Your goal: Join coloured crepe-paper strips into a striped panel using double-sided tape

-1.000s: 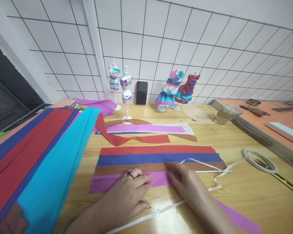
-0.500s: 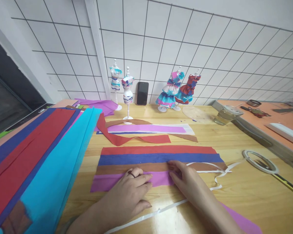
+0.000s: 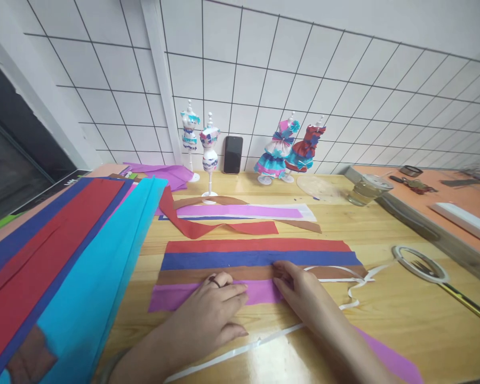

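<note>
On the table lies a band of red, blue and brown crepe paper strips (image 3: pixel 264 258) set edge to edge. A purple strip (image 3: pixel 168 298) runs along its near side. My left hand (image 3: pixel 220 304) rests flat on the purple strip, fingers stretched out, a dark ring on one finger. Bent fingers of my right hand (image 3: pixel 296 282) pinch at the purple strip where it meets the brown; the fingertips are partly hidden. A thin white tape strip (image 3: pixel 240 352) passes under my right forearm and curls at the right. More purple paper (image 3: pixel 392 354) shows beyond that forearm.
Wide red, blue and turquoise sheets (image 3: pixel 116 266) cover the left side. Loose strips (image 3: pixel 240 228), small dress forms (image 3: pixel 210 154) and a phone (image 3: pixel 232 154) stand or lie behind. At right are a tape roll (image 3: pixel 398 256), a yellow cutter (image 3: pixel 470 304) and a cup (image 3: pixel 366 192).
The view has shifted slightly, so things at the right appear a little further left. Both hands stay in nearly the same places on the strips.
</note>
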`<state>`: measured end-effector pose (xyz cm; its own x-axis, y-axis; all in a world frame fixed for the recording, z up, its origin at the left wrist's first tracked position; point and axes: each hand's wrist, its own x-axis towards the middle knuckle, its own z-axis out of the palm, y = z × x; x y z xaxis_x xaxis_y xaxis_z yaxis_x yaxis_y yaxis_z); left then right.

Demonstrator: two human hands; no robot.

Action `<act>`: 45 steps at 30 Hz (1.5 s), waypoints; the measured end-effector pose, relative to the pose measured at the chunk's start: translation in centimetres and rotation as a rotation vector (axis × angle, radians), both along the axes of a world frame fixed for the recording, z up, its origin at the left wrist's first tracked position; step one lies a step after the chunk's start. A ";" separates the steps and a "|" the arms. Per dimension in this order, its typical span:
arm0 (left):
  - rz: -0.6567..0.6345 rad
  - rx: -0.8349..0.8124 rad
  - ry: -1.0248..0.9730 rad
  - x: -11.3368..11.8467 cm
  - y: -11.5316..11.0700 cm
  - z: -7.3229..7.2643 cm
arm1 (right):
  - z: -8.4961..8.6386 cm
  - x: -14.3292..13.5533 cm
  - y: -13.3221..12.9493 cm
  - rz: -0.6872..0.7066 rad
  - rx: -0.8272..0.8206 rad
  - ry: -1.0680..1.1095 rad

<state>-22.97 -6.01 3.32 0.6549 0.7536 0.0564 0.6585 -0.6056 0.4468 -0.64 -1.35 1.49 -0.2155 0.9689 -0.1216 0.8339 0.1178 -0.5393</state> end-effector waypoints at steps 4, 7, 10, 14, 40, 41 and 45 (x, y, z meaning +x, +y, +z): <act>-0.007 0.012 -0.010 -0.1 0.0 -0.1 | 0.2 0.0 -0.1 0.012 0.012 0.001; -0.013 0.041 -0.018 -0.2 0.0 -0.2 | 0.6 0.4 -0.3 0.033 0.028 0.030; -0.031 0.093 0.007 -0.1 0.0 0.0 | 1.4 1.3 -0.8 0.024 0.015 0.021; -0.046 0.146 0.095 0.6 -0.1 0.5 | 2.4 2.6 -1.8 0.018 -0.003 0.086; -0.174 0.070 -0.035 5.0 2.5 -1.1 | 0.1 4.1 -2.9 -0.026 0.155 0.318; -0.172 0.066 -0.043 5.0 2.6 -1.0 | 0.1 4.1 -3.0 -0.032 0.156 0.314; -0.117 0.059 -0.065 4.8 3.1 -0.7 | 0.1 3.9 -3.2 -0.029 0.152 0.299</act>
